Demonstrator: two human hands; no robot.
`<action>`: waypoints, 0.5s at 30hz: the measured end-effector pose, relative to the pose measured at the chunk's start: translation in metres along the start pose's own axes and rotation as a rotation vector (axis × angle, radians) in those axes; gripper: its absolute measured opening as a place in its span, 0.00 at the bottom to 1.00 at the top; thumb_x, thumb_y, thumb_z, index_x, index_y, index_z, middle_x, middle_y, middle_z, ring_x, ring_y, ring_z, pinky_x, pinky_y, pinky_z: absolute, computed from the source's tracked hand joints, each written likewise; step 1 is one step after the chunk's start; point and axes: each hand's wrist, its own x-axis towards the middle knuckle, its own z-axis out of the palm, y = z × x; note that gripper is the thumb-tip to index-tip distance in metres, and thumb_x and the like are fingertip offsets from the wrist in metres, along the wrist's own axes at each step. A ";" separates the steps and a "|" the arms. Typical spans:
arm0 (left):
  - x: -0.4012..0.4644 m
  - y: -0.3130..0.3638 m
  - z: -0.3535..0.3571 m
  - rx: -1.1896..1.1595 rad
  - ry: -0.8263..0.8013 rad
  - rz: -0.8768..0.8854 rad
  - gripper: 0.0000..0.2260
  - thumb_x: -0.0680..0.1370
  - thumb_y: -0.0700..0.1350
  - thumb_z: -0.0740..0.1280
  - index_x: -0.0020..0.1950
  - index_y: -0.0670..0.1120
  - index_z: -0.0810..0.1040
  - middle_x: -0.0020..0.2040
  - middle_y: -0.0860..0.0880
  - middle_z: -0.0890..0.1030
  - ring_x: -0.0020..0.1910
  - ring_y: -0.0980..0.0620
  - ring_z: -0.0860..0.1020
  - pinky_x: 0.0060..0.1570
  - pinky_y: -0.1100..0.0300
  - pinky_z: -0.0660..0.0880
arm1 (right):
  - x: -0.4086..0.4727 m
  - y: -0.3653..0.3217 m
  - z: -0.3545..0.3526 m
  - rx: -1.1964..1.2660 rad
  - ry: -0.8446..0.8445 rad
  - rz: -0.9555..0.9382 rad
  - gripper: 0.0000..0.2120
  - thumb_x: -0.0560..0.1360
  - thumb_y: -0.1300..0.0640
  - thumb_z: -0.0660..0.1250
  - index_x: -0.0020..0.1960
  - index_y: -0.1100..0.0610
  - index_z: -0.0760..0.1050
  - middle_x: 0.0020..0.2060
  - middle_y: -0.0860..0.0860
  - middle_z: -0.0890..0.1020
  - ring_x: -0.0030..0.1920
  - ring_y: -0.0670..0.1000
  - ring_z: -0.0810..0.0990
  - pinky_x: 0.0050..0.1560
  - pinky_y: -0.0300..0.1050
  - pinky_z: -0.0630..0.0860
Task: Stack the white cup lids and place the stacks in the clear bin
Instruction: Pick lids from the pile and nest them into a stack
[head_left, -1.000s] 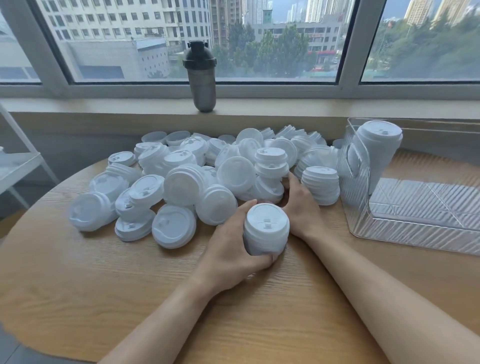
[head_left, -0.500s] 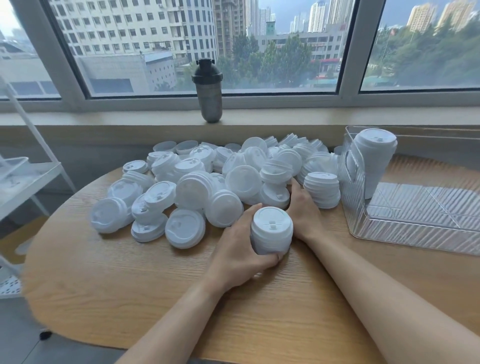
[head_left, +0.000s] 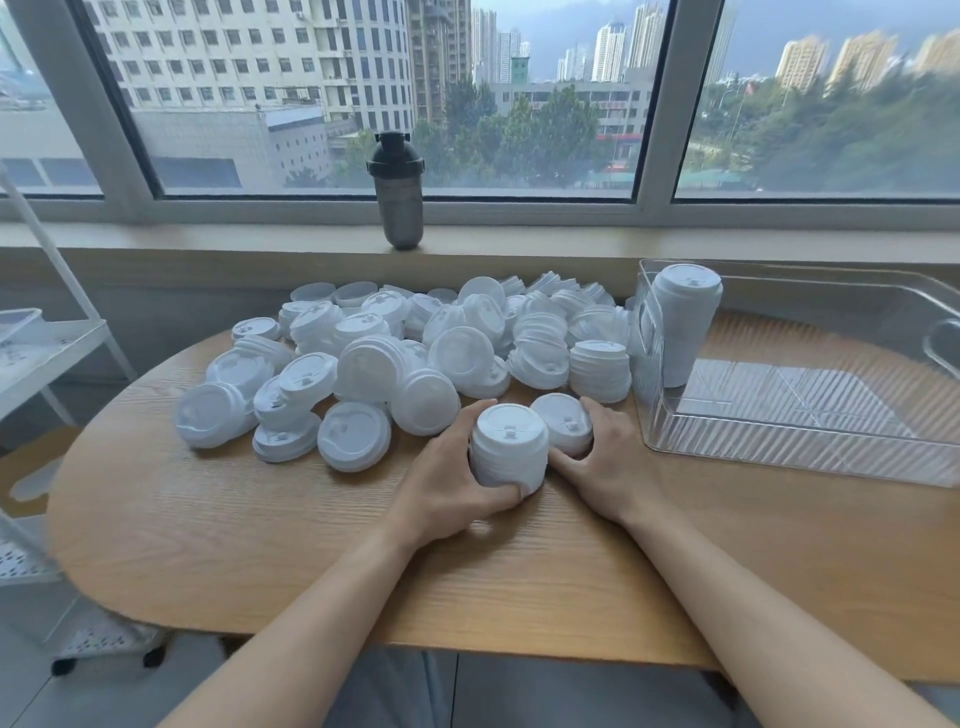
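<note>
Dozens of loose white lids lie heaped across the middle of the wooden table, from centre left to just beside the clear bin. Below the heap, the left hand curls around a short stack of lids, and touching it, the right hand grips a smaller lid stack. At right, a tall stack stands inside the bin's left end.

Dark shaker bottle, seemingly upright
</note>
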 end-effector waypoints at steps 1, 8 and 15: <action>-0.001 0.002 0.000 0.011 -0.007 0.001 0.45 0.64 0.51 0.82 0.78 0.54 0.66 0.67 0.63 0.76 0.67 0.69 0.72 0.67 0.69 0.67 | -0.009 0.000 -0.005 -0.008 0.008 0.006 0.38 0.71 0.39 0.75 0.73 0.57 0.70 0.64 0.57 0.78 0.67 0.57 0.73 0.66 0.51 0.71; -0.018 0.011 0.003 0.089 -0.003 0.017 0.44 0.64 0.57 0.80 0.76 0.60 0.64 0.66 0.63 0.76 0.66 0.64 0.73 0.67 0.65 0.69 | -0.059 0.012 -0.028 -0.005 0.036 0.056 0.48 0.66 0.32 0.75 0.76 0.58 0.65 0.66 0.54 0.76 0.69 0.54 0.71 0.68 0.48 0.70; -0.024 0.016 0.003 0.128 0.034 0.015 0.49 0.66 0.54 0.82 0.81 0.54 0.60 0.68 0.59 0.72 0.66 0.61 0.68 0.63 0.66 0.63 | -0.065 0.017 -0.037 0.084 -0.035 0.010 0.52 0.68 0.37 0.77 0.82 0.54 0.55 0.74 0.50 0.69 0.74 0.50 0.65 0.74 0.46 0.63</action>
